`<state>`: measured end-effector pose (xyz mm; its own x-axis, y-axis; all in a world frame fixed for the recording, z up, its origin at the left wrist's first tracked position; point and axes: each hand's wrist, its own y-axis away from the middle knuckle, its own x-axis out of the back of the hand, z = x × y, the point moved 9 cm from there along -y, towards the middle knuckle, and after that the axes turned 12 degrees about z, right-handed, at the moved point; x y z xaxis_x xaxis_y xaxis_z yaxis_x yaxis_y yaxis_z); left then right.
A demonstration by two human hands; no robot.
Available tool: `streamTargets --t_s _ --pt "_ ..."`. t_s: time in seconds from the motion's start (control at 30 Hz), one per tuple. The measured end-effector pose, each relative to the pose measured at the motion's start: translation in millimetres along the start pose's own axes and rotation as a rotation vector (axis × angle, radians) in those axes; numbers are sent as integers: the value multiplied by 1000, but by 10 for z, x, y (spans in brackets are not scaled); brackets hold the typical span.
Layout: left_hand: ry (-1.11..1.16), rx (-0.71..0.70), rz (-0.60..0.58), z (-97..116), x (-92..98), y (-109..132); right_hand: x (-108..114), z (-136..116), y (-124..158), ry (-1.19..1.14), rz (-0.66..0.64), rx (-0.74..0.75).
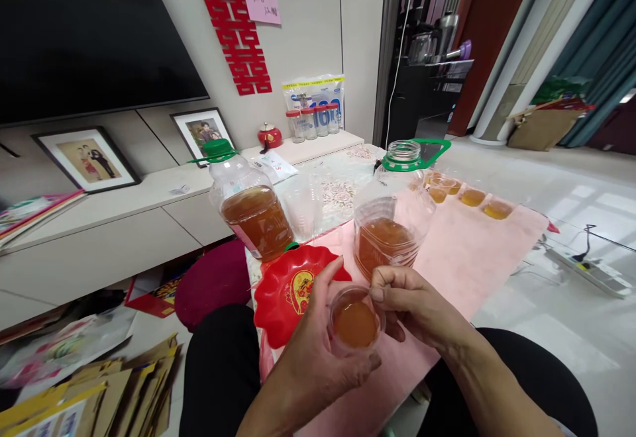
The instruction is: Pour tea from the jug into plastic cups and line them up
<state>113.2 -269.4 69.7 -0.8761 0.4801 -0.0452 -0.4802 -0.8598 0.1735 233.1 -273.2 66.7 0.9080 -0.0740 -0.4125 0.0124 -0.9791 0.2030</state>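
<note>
Small clear cup of amber liquid, grasped by left hand and right hand together, beside red dish at the counter's near edge.

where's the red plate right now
In the head view, the red plate lies left of centre, beside the left hand holding a cup, in front of the capped jug.

We hold a cup between our left hand and right hand at the table's near edge, with a dish just left of it, an open jug right behind, a capped jug farther left, and filled cups behind to the right.
</note>
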Motion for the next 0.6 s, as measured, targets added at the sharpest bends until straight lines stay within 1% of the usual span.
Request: streamTargets --t_s 0.2,0.27,0.33,0.43,0.6 --pt "58 14 -27 -76 -112 -38 113 -19 71 -47 -3 -1" --pt "80 44 -30 -121 -124 -45 148 -43 111 -60 -7 6" --pt "82 83 -77 -168 -168 -47 184 -78 160 -70 -9 14" --pt "65 104 -181 -191 -286 -51 255 -167 249 -89 4 31" --pt "137 189 -157 -264 -402 -117 468 -405 410 -126 46 115"
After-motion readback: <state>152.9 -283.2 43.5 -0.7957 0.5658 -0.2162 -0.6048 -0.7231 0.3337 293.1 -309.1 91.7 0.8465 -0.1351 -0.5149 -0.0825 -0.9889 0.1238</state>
